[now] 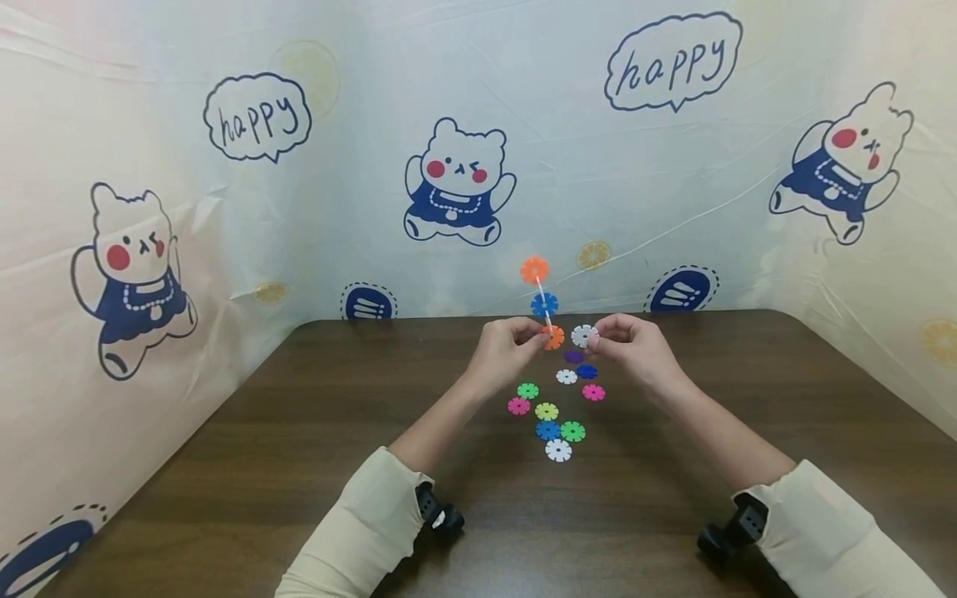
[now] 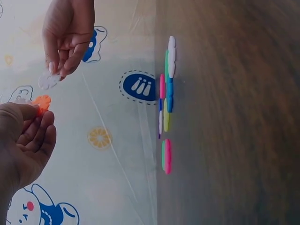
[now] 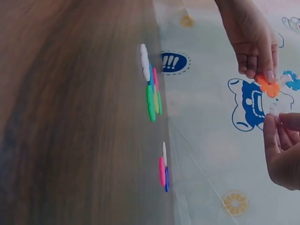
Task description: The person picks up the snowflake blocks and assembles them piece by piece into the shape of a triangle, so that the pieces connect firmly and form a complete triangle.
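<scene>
Above the wooden table, the lower orange disc and the held white disc stood close but apart

The left hand pinched the lower orange disc by its edge. Upward from this hand rose the rest of the chain: thin white pieces seen edge-on, a blue disc, and the upper orange disc at the top. The right hand pinched the held white disc, just beside the orange one. Nearer to the person than both hands lay loose discs, among them a purple disc and a yellow disc.

For a good joining, it seemed best that the fingers left the meeting notches free, set the discs crosswise, and pressed straight and gently. A tilted push could loosen the chain, in my judgement. Whether the notches were aligned, I could not tell.
</scene>
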{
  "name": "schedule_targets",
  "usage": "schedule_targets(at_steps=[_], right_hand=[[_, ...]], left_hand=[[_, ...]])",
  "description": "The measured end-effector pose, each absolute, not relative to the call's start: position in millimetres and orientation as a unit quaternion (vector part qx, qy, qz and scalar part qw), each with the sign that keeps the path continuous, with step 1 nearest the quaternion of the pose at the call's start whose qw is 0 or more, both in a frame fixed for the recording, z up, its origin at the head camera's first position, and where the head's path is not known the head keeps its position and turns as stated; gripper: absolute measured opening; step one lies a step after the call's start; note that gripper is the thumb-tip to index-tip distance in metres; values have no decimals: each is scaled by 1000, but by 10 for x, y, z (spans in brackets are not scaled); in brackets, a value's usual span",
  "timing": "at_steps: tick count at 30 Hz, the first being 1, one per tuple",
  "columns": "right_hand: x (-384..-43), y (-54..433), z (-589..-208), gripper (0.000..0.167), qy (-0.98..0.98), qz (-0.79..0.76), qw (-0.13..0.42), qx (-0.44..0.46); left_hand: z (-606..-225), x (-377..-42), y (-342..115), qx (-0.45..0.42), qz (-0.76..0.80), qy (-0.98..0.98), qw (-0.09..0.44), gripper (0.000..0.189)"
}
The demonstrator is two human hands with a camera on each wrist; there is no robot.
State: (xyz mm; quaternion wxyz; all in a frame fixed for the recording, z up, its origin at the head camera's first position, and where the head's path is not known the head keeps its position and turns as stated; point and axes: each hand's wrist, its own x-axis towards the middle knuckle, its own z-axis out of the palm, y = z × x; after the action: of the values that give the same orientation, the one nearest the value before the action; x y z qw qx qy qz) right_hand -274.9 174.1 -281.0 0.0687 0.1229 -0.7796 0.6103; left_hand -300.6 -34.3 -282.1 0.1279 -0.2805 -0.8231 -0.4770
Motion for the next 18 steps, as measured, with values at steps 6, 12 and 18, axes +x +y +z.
schedule_targets(at_steps=[6,12,18], right_hand=[[-2747,1742,-2855,21,-806,548,139,177],[-2745,1729,-2880,16,-803,536,167,199],[-2747,1722,-2879,15,-799,534,182,211]], left_hand=[[-2803,-2992,-360,-273,-502,-816,91,14],[-2788,-2979,-362,-264,-529,-805,56,19],[-2765,-2969,-357,-258,-538,-801,48,19]])
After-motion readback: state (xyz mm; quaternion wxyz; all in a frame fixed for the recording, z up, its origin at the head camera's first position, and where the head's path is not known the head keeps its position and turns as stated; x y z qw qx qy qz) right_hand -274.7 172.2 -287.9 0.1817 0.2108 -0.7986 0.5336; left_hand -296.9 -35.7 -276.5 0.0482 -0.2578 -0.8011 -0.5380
